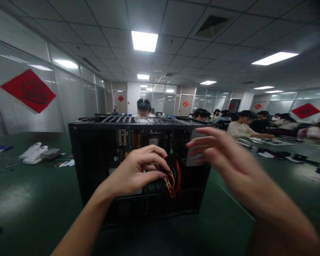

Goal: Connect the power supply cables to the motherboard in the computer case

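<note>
Two bare hands are working at the open side of a black computer case, which is standing on the green surface. The left hand is pinching a bundle of coloured wires between thumb and fingers, holding it before the opening, below and left of what is looking like the power supply. The right hand is spreading its fingers loosely in front of that grey box; it is blurring, so I cannot tell whether it is touching the metal. The step in hand is seemingly handling these wires, and the next move is probably calling for a steady left pinch and a right hand avoiding the hanging loops. The case's top rim and lower edge are framing the opening, so fingers are needing care there. To the right, the surface is offering room for swinging a forearm; to the left, crumpled white paper is lying near the case wall.
</note>
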Demonstrator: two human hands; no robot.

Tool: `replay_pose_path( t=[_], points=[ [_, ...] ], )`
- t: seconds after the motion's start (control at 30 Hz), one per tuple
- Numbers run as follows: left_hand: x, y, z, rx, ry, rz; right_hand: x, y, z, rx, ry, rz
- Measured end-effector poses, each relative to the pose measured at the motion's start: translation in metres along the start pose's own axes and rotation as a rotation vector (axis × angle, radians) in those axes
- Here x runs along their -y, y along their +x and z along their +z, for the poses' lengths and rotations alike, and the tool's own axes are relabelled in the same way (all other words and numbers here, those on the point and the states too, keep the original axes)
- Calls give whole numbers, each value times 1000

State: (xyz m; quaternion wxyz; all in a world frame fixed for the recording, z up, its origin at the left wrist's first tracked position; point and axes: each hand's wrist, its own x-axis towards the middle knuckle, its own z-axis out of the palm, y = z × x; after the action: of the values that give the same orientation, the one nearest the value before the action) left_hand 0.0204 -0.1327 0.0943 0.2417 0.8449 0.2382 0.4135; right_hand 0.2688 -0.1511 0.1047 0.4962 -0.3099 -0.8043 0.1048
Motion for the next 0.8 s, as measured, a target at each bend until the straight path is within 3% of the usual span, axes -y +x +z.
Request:
replay_pose_path(
  t=[0.1, 0.17, 0.3, 0.6, 0.8],
  points=[
    [2, 3, 3, -50, -26, -29, -6, 19, 23, 231, 60, 93],
    [5, 4, 1, -87, -40, -42, -10, 27, 31, 296, 131, 130],
    [6, 5, -3, -86, -45, -21, -15, 30, 31, 265, 243, 151],
    [7, 4, -3, -124, -131, 28, -14, 30, 35, 262, 223, 53],
    [6, 4, -6, -110, -161, 39, -14, 31, 39, 274, 375, 127]
  ],
)
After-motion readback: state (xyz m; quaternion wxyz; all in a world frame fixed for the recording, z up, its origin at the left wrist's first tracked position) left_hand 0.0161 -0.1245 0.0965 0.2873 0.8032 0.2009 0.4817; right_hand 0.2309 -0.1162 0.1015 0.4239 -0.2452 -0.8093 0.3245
